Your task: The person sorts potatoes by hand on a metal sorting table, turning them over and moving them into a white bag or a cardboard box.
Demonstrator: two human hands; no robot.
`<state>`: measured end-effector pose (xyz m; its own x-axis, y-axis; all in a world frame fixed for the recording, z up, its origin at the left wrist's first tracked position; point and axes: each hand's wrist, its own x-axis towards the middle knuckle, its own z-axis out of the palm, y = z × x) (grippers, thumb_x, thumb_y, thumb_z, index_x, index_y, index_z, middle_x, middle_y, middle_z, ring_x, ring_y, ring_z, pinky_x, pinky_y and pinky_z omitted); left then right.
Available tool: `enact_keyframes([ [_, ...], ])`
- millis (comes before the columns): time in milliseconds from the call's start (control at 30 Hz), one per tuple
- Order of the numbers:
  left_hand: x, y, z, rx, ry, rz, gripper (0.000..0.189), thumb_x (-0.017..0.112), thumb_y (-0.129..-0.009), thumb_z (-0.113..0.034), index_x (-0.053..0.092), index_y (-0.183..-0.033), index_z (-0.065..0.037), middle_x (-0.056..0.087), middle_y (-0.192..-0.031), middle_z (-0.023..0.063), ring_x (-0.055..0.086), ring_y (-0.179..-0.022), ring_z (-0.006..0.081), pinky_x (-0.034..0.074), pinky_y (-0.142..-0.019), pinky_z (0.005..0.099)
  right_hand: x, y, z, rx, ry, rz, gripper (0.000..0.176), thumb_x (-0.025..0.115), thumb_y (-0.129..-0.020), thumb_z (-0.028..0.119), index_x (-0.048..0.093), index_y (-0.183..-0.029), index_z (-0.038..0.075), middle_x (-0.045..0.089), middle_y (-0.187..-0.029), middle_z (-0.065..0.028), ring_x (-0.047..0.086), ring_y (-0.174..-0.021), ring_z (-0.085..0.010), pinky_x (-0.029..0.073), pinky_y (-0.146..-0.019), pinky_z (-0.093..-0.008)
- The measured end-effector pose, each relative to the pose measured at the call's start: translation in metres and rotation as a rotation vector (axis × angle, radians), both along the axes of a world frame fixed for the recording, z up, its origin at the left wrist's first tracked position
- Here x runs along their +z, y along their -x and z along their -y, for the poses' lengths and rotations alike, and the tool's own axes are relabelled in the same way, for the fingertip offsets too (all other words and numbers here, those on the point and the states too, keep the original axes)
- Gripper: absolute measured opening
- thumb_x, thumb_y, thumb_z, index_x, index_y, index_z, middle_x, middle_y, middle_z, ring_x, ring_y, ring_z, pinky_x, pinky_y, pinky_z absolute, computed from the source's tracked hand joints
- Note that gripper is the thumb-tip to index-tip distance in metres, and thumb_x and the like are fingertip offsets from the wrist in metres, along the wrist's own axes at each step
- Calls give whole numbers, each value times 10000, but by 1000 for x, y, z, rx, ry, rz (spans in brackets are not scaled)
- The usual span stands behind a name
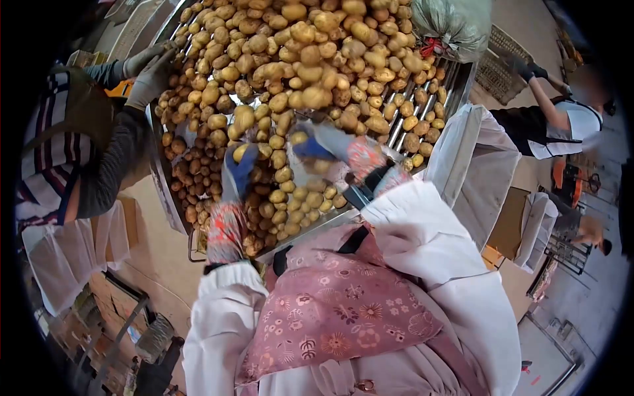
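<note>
At the far left a co-worker in a striped top [49,152] reaches two grey-gloved hands [150,69] over the metal rim of a long sorting table [157,173], with a white bag [66,257] hanging below that person's elbow. The table is heaped with potatoes [310,59], which are darker and browner along its left edge and paler and yellow through the middle, where they lie on bare metal rollers [396,135]. The person's left hand [238,170], in a blue glove with a patterned sleeve, reaches straight forward low over the heap with its fingers curled about one yellow potato [240,153]. The right hand [316,146], also blue-gloved, stretches in from the right just above the pile. It is blurred, so its grip cannot be told. A pink floral apron [330,310] fills the foreground. Further right a green sack [452,23] rests on the table's far corner, an open white bag [472,158] hangs at its side, and another worker [561,122] bends toward a crate [498,63].
</note>
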<state>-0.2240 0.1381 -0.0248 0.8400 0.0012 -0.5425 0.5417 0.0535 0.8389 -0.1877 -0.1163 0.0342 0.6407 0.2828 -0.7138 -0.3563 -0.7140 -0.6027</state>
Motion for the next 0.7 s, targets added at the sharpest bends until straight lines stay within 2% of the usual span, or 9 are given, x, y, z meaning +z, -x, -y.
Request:
enact_keyframes([
  [67, 3, 44, 17, -162, -504, 765, 316, 681, -941, -237, 615, -1179, -40, 612, -1105, 104, 620, -944, 196, 525, -815, 324, -81, 65, -9, -465, -752, 32, 539, 684, -902, 353, 559, -1326, 44, 659, -1103, -83, 615, -1012, -157, 510, -863, -302],
  [100, 29, 61, 44, -8, -215, 506, 302, 674, -946, -221, 612, -1177, -37, 594, -1158, 102, 622, -956, 202, 529, -825, 323, -27, 99, -13, -840, -1023, -200, 578, 662, -916, 364, 518, -1363, 27, 587, -1260, -116, 576, -1120, -196, 486, -944, -320],
  [167, 57, 96, 97, 47, 76, 335, 295, 682, -932, -183, 611, -1179, -40, 584, -1207, 115, 629, -981, 224, 533, -855, 327, -84, 172, -3, -367, -544, 768, 630, 681, -928, 187, 379, -1459, 32, 550, -1285, -147, 569, -1137, -204, 486, -977, -349],
  [233, 67, 116, 133, -129, 87, 584, 340, 714, -884, -149, 615, -1197, -59, 593, -1222, 146, 641, -1014, 251, 535, -887, 336, -8, 191, -8, -830, -589, 392, 649, 777, -715, 237, 529, -1264, -4, 657, -1115, -137, 634, -1050, -256, 524, -906, -373],
  [300, 63, 124, 180, -219, -61, 984, 434, 744, -808, -116, 623, -1223, -84, 589, -1282, 165, 641, -1064, 289, 530, -919, 364, -41, 243, 69, -18, 183, 895, 491, 748, -801, 393, 628, -1160, 80, 617, -1120, -97, 620, -1003, -226, 538, -858, -362],
  [367, 76, 142, 258, -630, 142, 771, 424, 703, -846, -161, 632, -1264, -143, 519, -1393, 165, 515, -1263, 355, 473, -1017, 392, 13, 253, 97, -571, 318, 1087, 387, 693, -759, 308, 670, -1029, 31, 631, -920, -70, 610, -830, -239, 505, -803, -394],
  [467, 160, 152, 340, -665, 172, 1237, 508, 630, -870, -254, 533, -1366, -207, 428, -1457, 139, 455, -1308, 388, 371, -1074, 547, 57, 301, 178, -1362, -359, 883, 352, 671, -792, 316, 665, -1002, 33, 626, -892, -68, 606, -812, -238, 501, -780, -378],
  [600, 148, 121, 322, -595, 325, 1412, 556, 674, -877, -339, 519, -1396, -214, 501, -1408, 156, 415, -1363, 397, 341, -1113, 548, 47, 340, 267, -1598, -308, 772, 318, 642, -836, 325, 660, -966, 35, 620, -855, -66, 601, -788, -237, 496, -750, -356],
  [700, 67, 53, 223, -710, -324, 938, 412, 671, -819, -204, 615, -1216, -109, 595, -1247, 167, 555, -1194, 343, 457, -982, 504, -19, 324, 242, -1204, 8, 872, 290, 620, -887, 301, 657, -979, 28, 615, -915, -88, 608, -837, -235, 507, -746, -327],
])
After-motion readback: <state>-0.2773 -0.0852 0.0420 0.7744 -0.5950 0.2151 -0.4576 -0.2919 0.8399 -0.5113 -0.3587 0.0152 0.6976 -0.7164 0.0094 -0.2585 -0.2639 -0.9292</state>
